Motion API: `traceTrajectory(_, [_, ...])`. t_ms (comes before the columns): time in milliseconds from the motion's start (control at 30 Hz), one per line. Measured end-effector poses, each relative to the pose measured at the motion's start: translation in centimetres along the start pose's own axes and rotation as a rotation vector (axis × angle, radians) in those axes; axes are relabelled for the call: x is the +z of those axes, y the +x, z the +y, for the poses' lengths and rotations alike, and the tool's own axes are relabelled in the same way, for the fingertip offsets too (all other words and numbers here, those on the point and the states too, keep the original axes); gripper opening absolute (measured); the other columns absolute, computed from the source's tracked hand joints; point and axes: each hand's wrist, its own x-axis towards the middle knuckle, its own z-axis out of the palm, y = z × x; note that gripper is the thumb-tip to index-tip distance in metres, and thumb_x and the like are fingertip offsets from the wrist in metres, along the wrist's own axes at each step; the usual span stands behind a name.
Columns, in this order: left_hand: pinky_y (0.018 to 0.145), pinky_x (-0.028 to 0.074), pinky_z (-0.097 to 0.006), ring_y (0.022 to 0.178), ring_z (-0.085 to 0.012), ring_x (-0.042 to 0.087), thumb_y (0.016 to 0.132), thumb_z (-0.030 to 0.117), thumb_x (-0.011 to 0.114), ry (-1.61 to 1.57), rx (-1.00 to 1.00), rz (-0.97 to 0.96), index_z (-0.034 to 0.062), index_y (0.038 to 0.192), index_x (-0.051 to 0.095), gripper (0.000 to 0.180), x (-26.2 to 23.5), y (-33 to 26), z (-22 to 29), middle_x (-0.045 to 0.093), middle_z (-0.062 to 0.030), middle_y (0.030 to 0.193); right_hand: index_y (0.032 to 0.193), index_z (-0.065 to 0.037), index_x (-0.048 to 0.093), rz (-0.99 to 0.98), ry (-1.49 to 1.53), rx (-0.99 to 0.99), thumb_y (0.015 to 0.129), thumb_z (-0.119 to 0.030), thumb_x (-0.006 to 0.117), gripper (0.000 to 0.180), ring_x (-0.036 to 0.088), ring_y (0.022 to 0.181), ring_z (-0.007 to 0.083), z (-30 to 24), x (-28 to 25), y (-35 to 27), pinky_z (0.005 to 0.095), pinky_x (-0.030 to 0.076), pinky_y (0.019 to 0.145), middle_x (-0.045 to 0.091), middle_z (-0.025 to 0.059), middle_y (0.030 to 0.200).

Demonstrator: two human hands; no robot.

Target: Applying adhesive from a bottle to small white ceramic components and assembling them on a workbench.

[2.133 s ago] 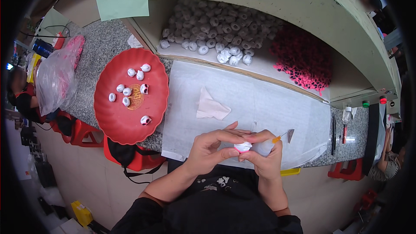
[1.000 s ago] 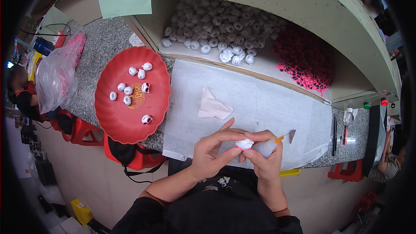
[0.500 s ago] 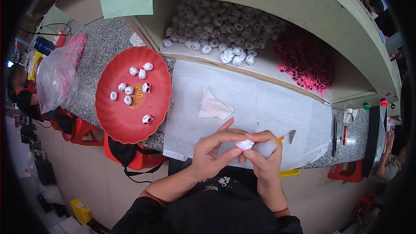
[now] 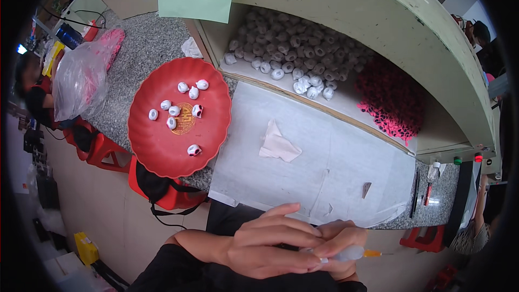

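My right hand [image 4: 341, 240] is closed round a translucent squeeze bottle [image 4: 348, 253] with an orange needle tip, which points to the right. Reaching across from the left, my left hand [image 4: 270, 244] has its fingers bent against the right hand and the bottle, thumb raised. Whatever sits between the two hands is hidden by the fingers. Both are low over the table's front edge, close to my body. On the left, a scalloped red tray [image 4: 157, 154] bears several small white pieces [image 4: 173, 111]; two of them, like this skull-shaped bead [image 4: 194, 150], show dark and pink marks.
White paper [image 4: 243, 170] covers the table, with a pale cloth scrap [image 4: 279, 143] and a small dark-grey triangular piece [image 4: 366, 190] on it. Under the shelf lie a heap of white pieces [image 4: 292, 40] and a pink-and-black pile [image 4: 386, 105]. A plastic bag [image 4: 81, 84] lies far left.
Both hands have dropped lower toward my body, and my left hand now covers the white piece with pink that it held. The bottle's tip has turned from up-right to level. The view has shifted.
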Motion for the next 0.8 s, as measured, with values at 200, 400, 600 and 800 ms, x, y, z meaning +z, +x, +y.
traceTrajectory(200, [0.092, 0.03, -0.031, 0.08, -0.0154, 0.059, 0.066, 0.01, 0.067, 0.15, 0.001, 0.102, 0.0153, 0.078, 0.059, 0.016, 0.2, -0.1, 1.3, 0.061, -0.0047, 0.084, 0.075, -0.011, 0.049, -0.118, -0.043, 0.028, 0.062, -0.014, 0.073, 0.028, 0.057, 0.053, 0.0184, -0.7, 0.9, 0.8, 0.0263, 0.044, 0.049, 0.056, 0.008, 0.058])
traceTrajectory(400, [0.093, 0.026, -0.044, 0.089, -0.0247, 0.055, 0.067, 0.004, 0.063, -0.011, -0.326, -0.004, 0.0046, 0.087, 0.058, 0.02, -2.1, -0.4, -0.7, 0.056, -0.0134, 0.092, 0.088, 0.003, 0.055, 0.188, 0.098, 0.186, 0.065, 0.0, 0.065, 0.025, 0.052, 0.056, 0.0122, 2.7, 0.7, 1.0, 0.0226, 0.042, 0.051, 0.058, 0.0134, 0.075])
traceTrajectory(600, [0.071, 0.039, -0.03, 0.08, -0.0228, 0.049, 0.068, 0.006, 0.061, 0.841, -0.574, 0.164, 0.0042, 0.094, 0.057, 0.026, -10.1, -1.0, -5.5, 0.049, -0.0108, 0.086, 0.11, 0.002, 0.041, 0.441, -0.099, 0.228, 0.069, -0.001, 0.051, 0.042, 0.047, 0.05, 0.013, 4.7, -3.8, -0.9, 0.0226, 0.04, 0.049, 0.054, 0.0129, 0.071])
traceTrajectory(800, [0.079, 0.036, -0.033, 0.09, -0.0267, 0.048, 0.068, 0.009, 0.061, 0.953, -0.221, 0.064, 0.0031, 0.1, 0.053, 0.033, -6.4, 4.6, -5.9, 0.051, -0.0116, 0.097, 0.11, -0.003, 0.034, 0.607, -0.014, 0.164, 0.066, -0.003, 0.049, 0.047, 0.044, 0.051, 0.0143, 4.7, -5.5, -1.4, 0.0229, 0.038, 0.05, 0.047, 0.0128, 0.083])
